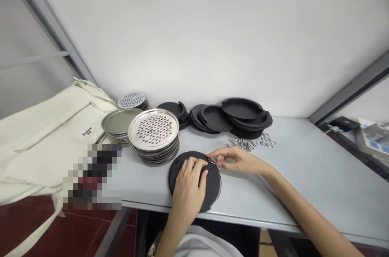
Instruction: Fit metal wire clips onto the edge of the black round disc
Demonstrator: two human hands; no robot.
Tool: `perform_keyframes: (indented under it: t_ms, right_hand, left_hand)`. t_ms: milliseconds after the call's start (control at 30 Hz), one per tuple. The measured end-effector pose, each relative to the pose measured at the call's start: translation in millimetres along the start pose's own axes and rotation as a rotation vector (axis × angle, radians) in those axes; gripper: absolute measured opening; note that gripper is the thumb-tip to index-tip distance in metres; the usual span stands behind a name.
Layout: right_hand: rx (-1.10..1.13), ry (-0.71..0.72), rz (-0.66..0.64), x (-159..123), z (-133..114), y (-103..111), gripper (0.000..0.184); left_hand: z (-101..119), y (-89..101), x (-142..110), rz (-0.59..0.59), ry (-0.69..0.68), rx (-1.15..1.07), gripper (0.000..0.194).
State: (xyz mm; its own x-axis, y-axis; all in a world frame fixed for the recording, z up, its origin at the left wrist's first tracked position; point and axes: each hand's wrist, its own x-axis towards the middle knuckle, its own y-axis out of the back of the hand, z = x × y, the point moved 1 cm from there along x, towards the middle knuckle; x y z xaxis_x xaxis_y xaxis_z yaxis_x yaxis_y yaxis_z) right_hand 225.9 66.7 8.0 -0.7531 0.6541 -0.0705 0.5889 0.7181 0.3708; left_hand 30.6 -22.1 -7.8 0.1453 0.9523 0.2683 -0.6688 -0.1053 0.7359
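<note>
A black round cover [212, 192] lies near the table's front edge, with a shiny metal rim showing along its right side. Over its top rests my left hand [190, 180], fingers bent and pressing on it to hold it down. At the cover's upper right edge, my right hand [235, 160] pinches a small wire clip [212, 161] between thumb and fingers. The clip touches the edge there; how it is joined is too small to tell. Just behind my right hand is a loose pile of wire clips [241, 144], beside some metal rings [266, 140].
Left of the cover stand a stack of metal grater discs [153, 130], a stack of plain metal discs [120, 121] and perforated discs [132, 100]. Black covers [172, 109] and black round trays [243, 108] line the wall. A cream cloth bag [54, 139] lies left.
</note>
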Motion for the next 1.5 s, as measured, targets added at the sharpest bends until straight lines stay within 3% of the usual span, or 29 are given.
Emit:
perform_keyframes:
  t_ms: [667,1133,1500]
  right_hand:
    - [0.079,-0.002,-0.095,0.0,-2.9,0.3,0.045]
    - [0.127,0.005,-0.056,1.3,3.1,-0.5,0.044]
    - [-0.016,-0.033,-0.028,-2.2,1.6,-1.1,0.043]
  left_hand:
    - [-1.8,-2.5,0.3,0.034,-0.014,0.011,0.015]
    - [-0.3,-1.0,0.4,0.003,0.001,0.004,0.014]
    - [0.9,1.0,2.6,-0.003,0.01,-0.015,0.015]
